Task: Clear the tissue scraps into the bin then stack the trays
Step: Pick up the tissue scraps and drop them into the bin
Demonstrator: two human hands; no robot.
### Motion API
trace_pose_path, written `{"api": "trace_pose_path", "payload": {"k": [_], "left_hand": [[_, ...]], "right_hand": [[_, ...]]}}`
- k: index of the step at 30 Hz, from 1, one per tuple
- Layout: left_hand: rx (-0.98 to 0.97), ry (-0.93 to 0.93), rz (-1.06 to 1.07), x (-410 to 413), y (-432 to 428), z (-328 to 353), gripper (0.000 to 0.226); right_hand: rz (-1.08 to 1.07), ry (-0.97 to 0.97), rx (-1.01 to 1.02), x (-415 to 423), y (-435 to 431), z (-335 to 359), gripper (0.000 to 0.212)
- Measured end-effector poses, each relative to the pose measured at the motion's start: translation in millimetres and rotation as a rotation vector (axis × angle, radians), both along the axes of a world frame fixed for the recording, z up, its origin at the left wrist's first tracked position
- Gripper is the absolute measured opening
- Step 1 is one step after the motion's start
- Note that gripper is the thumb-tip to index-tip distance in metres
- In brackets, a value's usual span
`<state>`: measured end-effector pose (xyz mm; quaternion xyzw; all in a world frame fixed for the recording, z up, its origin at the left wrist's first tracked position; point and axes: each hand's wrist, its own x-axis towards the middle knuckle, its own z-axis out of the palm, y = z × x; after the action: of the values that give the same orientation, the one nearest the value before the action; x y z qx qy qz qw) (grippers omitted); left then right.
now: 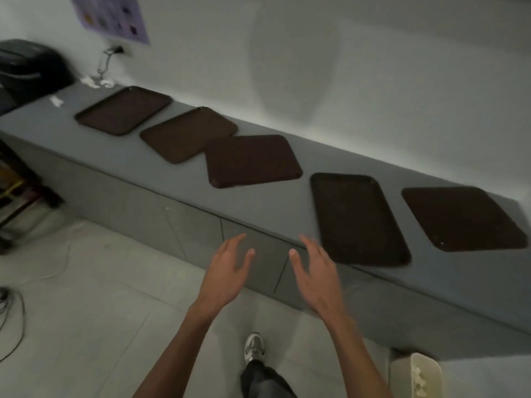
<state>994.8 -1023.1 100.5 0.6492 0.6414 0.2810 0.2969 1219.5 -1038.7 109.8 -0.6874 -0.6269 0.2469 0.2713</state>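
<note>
Room: dim space with a pale wall, a tiled floor and a long grey counter [161,165] running from far left to near right.
Far left: a dark machine [26,67] at the counter's end; next to it, small white scraps [56,101] and more white bits [96,81] by the wall, which look like tissue but are too blurred to be sure.
Trays: five brown trays in a row, all bare: tray one [123,110] farthest left, tray two [188,135], tray three [253,160] touching or overlapping tray two's corner, tray four [359,219], tray five [465,219] far right. None is stacked.
Left hand [230,271]: wide open, empty, held in front of the counter's near edge.
Right hand [316,271]: wide open, empty, just left of tray four.
Bin [402,372]: pale, on the floor at near right, with white scraps inside.
Progress: trays look cleared; a few far-left scraps may remain; all stacking is left.
</note>
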Motion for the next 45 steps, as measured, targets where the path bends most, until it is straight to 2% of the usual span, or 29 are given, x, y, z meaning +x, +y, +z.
{"api": "trace_pose_path", "payload": {"k": [8,19,26,33,39,45], "left_hand": [[0.006,0.032,0.236,-152.9,93.3,4.0,0.05],[0.018,0.025,0.518,-364.1,198.9,19.6,0.044],[-0.001,0.039,0.475,-521.0,281.7,6.0,0.041],[0.005,0.103,0.365,-667.6,374.2,26.3,0.04],[0.072,0.133,0.33,-760.9,463.6,24.9,0.035],[0.012,0.125,0.33,-834.8,568.3,1.3,0.038]], "right_hand": [[0.316,0.031,-0.024,-161.0,146.0,-4.6,0.068],[0.557,0.025,-0.016,-382.9,318.0,-5.8,0.062],[0.518,0.004,-0.002,-527.5,398.5,-14.4,0.058],[0.383,0.035,-0.006,-654.3,458.6,4.8,0.058],[0.331,0.042,-0.015,-733.9,525.0,-3.6,0.055],[0.306,0.023,-0.04,-798.5,619.1,-27.3,0.057]]}}
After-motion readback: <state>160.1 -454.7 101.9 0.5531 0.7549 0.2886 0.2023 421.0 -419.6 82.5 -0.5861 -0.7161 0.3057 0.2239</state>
